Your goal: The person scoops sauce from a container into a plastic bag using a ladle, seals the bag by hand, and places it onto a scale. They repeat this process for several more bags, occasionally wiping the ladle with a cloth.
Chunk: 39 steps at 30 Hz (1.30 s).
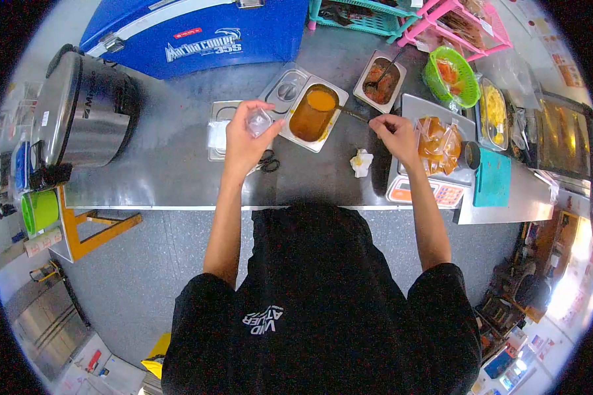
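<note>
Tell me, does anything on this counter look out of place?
Only a crumpled, yellow-stained tissue lying loose on the steel counter beside the right hand, which grips the ladle in the orange sauce tray. The left hand holds a clear cup. No spill shows.

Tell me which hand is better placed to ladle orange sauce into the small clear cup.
Right, probably. The right hand grips the ladle, which reaches into the orange sauce; the left hand is occupied holding the clear cup beside the pan.
</note>
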Each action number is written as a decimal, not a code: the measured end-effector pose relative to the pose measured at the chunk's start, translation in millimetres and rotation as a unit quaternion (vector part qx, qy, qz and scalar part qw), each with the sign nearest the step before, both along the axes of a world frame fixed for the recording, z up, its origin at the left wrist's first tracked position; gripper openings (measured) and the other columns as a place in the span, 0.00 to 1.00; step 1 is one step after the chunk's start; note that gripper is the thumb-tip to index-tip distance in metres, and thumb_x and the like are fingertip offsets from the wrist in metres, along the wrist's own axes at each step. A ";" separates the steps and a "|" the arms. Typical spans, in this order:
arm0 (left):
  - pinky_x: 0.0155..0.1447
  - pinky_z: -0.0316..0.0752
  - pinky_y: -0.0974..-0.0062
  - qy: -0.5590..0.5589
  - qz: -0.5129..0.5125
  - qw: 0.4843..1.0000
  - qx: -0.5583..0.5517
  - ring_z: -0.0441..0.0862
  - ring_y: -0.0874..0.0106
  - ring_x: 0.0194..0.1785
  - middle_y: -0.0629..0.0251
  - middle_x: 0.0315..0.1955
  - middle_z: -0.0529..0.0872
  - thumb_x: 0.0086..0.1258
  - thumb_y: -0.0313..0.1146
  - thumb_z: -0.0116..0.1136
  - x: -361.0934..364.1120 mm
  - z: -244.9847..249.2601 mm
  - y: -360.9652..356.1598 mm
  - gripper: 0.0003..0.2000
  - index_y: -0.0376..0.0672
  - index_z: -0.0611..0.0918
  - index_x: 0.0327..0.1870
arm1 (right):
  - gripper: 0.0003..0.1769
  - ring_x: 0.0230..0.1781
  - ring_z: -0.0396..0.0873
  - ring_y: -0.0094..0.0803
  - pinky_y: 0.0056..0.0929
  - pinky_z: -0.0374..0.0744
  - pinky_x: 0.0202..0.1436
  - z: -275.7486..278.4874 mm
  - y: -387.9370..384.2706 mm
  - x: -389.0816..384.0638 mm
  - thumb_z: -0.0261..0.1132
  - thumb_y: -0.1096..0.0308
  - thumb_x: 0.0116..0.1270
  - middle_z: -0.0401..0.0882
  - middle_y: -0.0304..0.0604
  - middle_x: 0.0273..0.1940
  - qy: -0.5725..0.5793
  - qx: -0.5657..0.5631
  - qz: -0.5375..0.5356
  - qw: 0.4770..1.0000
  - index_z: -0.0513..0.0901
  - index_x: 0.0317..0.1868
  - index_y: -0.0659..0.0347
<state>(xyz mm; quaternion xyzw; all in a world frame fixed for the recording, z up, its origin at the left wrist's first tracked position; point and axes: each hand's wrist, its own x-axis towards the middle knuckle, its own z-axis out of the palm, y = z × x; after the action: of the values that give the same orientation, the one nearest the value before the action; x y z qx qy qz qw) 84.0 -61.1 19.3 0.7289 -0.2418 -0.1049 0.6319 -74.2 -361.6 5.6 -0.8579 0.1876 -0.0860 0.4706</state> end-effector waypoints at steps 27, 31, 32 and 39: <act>0.60 0.72 0.51 -0.180 -0.038 0.958 0.219 0.82 0.52 0.50 0.53 0.43 0.84 0.53 0.23 0.66 31.0 -45.6 -92.3 0.18 0.40 0.77 0.46 | 0.14 0.24 0.71 0.17 0.23 0.68 0.27 69.8 -0.3 5.3 0.68 0.62 0.67 0.78 0.34 0.21 -0.025 -0.018 -0.028 0.999 0.86 0.34 0.66; 0.51 0.76 0.61 -0.075 -0.055 0.989 0.118 0.83 0.56 0.45 0.55 0.43 0.85 0.53 0.27 0.70 24.0 -37.0 -111.2 0.21 0.38 0.78 0.49 | 0.13 0.24 0.71 0.17 0.23 0.69 0.27 69.0 -4.5 5.2 0.68 0.62 0.67 0.78 0.34 0.22 -0.029 -0.043 -0.033 0.998 0.86 0.34 0.66; 0.49 0.77 0.63 -0.044 -0.059 0.992 0.099 0.84 0.57 0.43 0.55 0.42 0.85 0.54 0.27 0.71 22.7 -36.0 -115.0 0.22 0.38 0.78 0.51 | 0.13 0.24 0.72 0.17 0.23 0.69 0.27 70.2 -3.0 4.0 0.69 0.62 0.67 0.78 0.35 0.22 -0.028 -0.041 -0.037 0.998 0.86 0.34 0.66; 0.41 0.77 0.66 -0.067 -0.057 0.996 -0.027 0.80 0.66 0.32 0.58 0.37 0.86 0.55 0.30 0.72 12.0 -31.7 -131.7 0.24 0.39 0.78 0.54 | 0.13 0.24 0.74 0.20 0.25 0.72 0.29 75.2 6.6 0.6 0.69 0.62 0.67 0.80 0.39 0.23 -0.042 -0.094 -0.059 0.993 0.86 0.36 0.66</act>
<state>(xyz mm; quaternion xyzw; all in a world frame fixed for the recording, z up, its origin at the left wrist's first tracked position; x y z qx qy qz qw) 96.0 -192.8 -12.4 0.7018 -0.3273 -0.0855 0.6269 -73.6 -355.0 80.7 -0.8813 0.2093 -0.1665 0.3897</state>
